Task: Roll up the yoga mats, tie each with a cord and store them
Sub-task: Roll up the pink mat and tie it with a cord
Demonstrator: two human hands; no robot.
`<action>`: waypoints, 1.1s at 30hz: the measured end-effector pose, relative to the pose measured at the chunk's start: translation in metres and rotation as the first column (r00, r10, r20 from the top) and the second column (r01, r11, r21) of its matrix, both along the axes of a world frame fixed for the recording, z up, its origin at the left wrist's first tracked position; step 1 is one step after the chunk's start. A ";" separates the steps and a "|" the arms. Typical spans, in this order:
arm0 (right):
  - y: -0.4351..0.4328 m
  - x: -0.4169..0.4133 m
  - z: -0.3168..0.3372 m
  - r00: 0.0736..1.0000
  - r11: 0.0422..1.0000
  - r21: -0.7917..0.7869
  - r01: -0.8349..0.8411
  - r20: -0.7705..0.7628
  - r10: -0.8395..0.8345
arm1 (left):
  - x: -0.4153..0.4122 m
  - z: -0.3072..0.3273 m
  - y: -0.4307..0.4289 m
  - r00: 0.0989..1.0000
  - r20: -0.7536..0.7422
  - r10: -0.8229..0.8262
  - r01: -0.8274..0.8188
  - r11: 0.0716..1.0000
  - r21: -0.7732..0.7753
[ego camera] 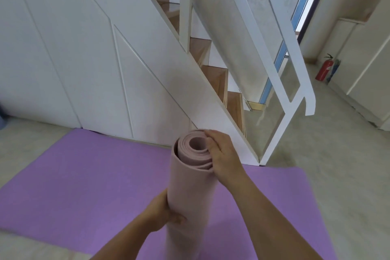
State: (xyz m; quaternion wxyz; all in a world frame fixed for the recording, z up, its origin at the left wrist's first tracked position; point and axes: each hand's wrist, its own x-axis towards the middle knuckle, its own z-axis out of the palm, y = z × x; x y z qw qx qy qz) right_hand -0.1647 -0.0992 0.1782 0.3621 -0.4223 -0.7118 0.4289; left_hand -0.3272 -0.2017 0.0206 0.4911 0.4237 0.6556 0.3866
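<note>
a: underfoot, purple mat (73,175) lies flat on the floor (312,150), not yet rolled. closest in, left hand (162,211) wraps the roll (190,192) low down, thumb across the front.
b: roll's upright over the purple mat, base out of shot. right hand (221,154) cups its top rim, fingers curled on the spiral's edge.
a: pink foam, i'd say: light, soft, springy, so it'll want to uncoil. best held round the middle, over the loose flap.
b: no cord on it that i can see. surface looks tacky, shouldn't slip.
a: behind, stairs (213,74). far off, a red extinguisher (324,69).
</note>
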 end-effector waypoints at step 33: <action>-0.008 0.040 0.062 0.438 0.827 0.141 -0.545 0.888 0.137 | -0.063 0.113 0.005 0.996 0.058 -0.070 0.065 0.994 0.087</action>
